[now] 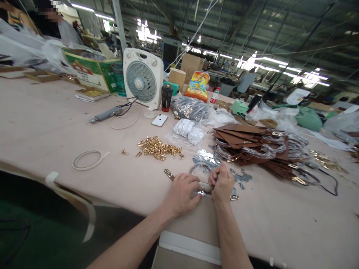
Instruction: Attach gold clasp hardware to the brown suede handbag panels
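Observation:
My left hand (182, 194) and my right hand (221, 184) are close together near the table's front edge, both closed round a plastic-wrapped brown strap (206, 188) with gold metal ends. One gold end (168, 173) sticks out to the left of my left hand, another (234, 197) lies by my right hand. The right hand is fisted over the strap. What the fingertips pinch is hidden. A pile of gold metal fittings (158, 147) lies just beyond the hands, and scraps of clear wrapping (206, 158) are scattered behind them.
A stack of brown leather pieces with wrapped straps (258, 147) lies to the right. Further back stand a white fan (143, 77), a dark bottle (166, 98), a white phone (159, 120), a grey power tool (108, 113), a tape roll (86, 160) and bags of parts (188, 108). People work in the background.

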{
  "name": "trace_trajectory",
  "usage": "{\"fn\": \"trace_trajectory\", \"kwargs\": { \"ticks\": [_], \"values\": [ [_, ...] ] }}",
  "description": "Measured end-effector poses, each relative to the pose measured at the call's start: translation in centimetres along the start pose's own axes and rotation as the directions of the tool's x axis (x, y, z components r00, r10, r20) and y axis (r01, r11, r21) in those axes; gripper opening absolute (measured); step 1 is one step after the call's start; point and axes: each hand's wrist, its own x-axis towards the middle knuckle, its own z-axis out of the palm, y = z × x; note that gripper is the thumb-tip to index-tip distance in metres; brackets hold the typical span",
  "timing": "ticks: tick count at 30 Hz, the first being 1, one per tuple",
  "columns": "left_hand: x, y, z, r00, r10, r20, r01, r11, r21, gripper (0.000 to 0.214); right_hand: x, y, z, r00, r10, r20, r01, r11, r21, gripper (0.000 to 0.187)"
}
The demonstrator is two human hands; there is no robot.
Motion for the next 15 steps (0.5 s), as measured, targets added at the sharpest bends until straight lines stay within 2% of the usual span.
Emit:
{"fn": "trace_trajectory", "kwargs": {
  "ticks": [7, 15],
  "values": [
    [0.0, 0.2, 0.1, 1.0, -0.016, -0.02, 0.015, 0.999, -0.029, 0.017, 0.1, 0.4, 0.2, 1.0, 0.008, -0.004, -0.008, 0.999, 0.039, 0.045],
    [0.0, -0.4, 0.4, 0.999, 0.0, -0.034, -0.003, 0.996, -0.086, 0.016, -1.4, 0.4, -0.5, 0.992, -0.076, 0.104, 0.068, 0.994, 0.082, 0.041]
  ]
}}
